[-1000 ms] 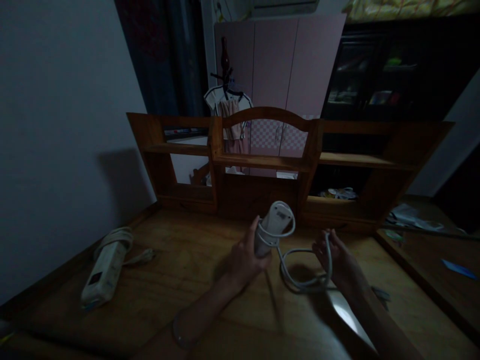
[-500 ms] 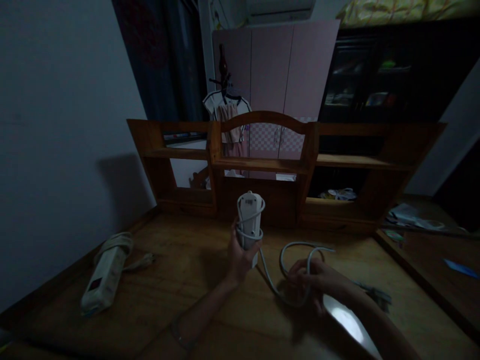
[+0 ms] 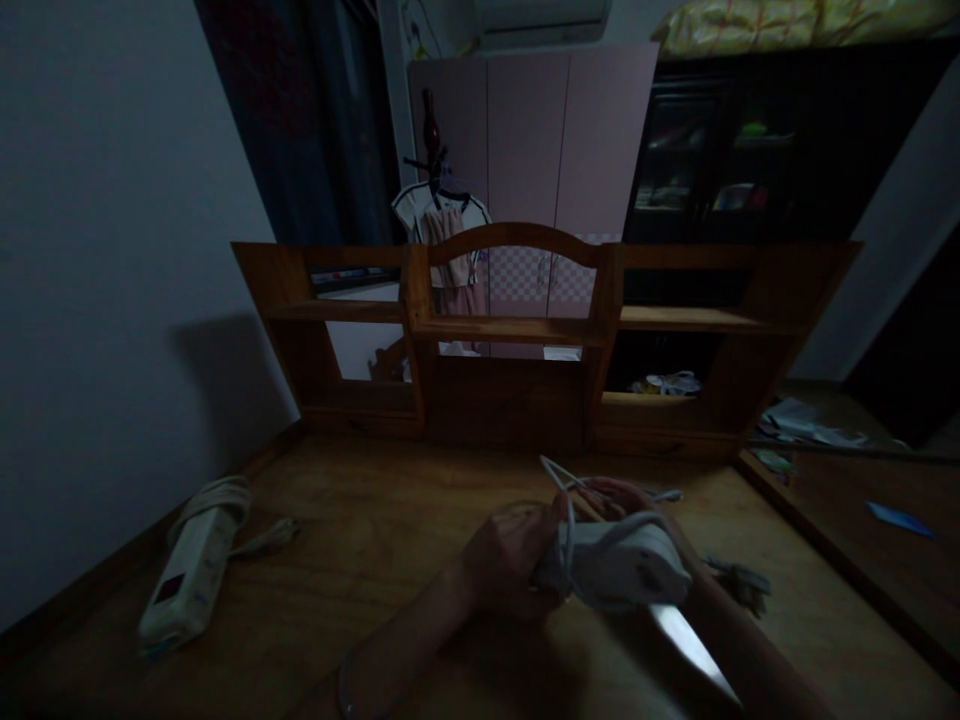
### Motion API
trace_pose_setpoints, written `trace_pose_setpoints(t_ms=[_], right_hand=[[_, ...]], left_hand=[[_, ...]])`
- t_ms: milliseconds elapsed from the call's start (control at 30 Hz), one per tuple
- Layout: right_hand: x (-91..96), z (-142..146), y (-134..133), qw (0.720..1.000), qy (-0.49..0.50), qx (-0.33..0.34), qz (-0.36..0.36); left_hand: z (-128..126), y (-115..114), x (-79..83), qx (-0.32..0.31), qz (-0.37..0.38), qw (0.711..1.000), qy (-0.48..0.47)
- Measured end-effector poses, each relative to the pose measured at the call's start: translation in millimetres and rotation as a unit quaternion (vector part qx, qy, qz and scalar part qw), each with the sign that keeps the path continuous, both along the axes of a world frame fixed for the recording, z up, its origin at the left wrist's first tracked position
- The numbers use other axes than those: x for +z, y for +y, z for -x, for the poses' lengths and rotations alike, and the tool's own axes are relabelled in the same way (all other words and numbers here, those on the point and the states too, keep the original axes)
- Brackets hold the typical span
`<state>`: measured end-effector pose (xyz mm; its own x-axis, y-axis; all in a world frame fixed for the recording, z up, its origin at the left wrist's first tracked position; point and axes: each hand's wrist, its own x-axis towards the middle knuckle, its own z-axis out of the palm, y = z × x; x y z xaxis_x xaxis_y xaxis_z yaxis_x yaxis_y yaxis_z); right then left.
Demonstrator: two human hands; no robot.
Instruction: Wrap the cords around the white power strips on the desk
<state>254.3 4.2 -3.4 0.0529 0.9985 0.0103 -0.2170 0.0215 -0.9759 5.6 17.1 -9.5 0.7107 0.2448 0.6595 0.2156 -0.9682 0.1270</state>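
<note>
A white power strip [image 3: 637,568] is tilted toward the right above the table, with its grey-white cord [image 3: 568,545] looped around its body. My left hand [image 3: 517,560] is closed around the strip's left end. Behind the strip, my right hand [image 3: 611,495] is closed on the cord, its lower part hidden by the strip. A short cord end [image 3: 666,496] sticks out to the right of my right fingers. Right of my right forearm, a dark plug [image 3: 739,583] lies on the tabletop.
A second white power strip [image 3: 187,580], its cord coiled at one end, lies at the left; its plug [image 3: 281,533] rests beside it. A wooden shelf unit [image 3: 510,326] stands along the table's back. A bright patch [image 3: 697,645] shows under my right forearm.
The power strip has swung from upright to tilted rightward, and my left hand has moved right with it. My right hand has risen behind the strip, carrying the cord around it.
</note>
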Motion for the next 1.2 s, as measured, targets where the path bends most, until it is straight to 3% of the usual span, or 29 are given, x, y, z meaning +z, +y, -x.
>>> trace_pose_setpoints(t_ms=[100,200,367,433,567,700,800,967,1200], right_hand=[[7.7,-5,3,0.988,0.137,-0.019,0.061],[19.4,-10,2,0.964,0.258,-0.018,0.052],[34.2,-20,-3,0.900,0.425,-0.095,0.021],[37.2,-22,-3,0.892,0.436,-0.115,0.027],[37.9,-19,-3,0.936,0.342,-0.088,0.007],[31.4,-4,-6,0.970,0.244,0.003,-0.006],[26.6,8,-11,0.985,0.163,0.063,0.010],[32.7,23,-22,0.985,0.062,0.163,-0.004],[30.9,37,-28,0.950,-0.119,0.290,0.009]], left_hand=[[1,-1,5.1,0.006,0.008,0.999,0.037],[3,-1,9.0,0.039,0.038,0.996,0.070],[3,-2,12.9,0.154,0.130,0.978,0.052],[2,-2,13.9,0.217,0.167,0.962,0.007],[2,4,12.8,0.305,0.262,0.906,-0.132],[3,18,5.9,0.311,0.334,0.856,-0.243],[5,26,-0.2,0.310,0.355,0.834,-0.289],[4,26,-2.6,0.283,0.357,0.831,-0.318],[1,16,4.9,0.266,0.344,0.848,-0.304]])
